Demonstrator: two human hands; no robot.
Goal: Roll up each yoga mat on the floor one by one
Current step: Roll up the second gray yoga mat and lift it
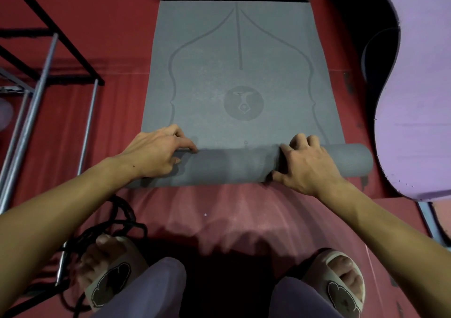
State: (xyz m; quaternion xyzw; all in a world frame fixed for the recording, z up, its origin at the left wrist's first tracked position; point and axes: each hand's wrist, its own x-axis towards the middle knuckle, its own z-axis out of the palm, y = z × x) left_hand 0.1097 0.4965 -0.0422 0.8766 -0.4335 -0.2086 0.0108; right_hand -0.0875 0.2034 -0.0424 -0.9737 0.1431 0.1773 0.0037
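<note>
A grey yoga mat (241, 73) with a printed emblem lies lengthwise on the red floor ahead of me. Its near end is rolled into a tube (234, 166) that runs across the view. My left hand (156, 151) presses on the left part of the roll, fingers curled over its top. My right hand (307, 164) grips the right part of the roll, thumb on the near side. The mat's far end is curled up at the top of the view. A purple mat (419, 86) lies bent at the right.
A metal rack with black and silver bars (48, 68) stands at the left. A tangle of black cord (122, 222) lies by my left foot. My feet in pale sandals (341, 286) are at the bottom. The red floor (109, 24) surrounds the mat.
</note>
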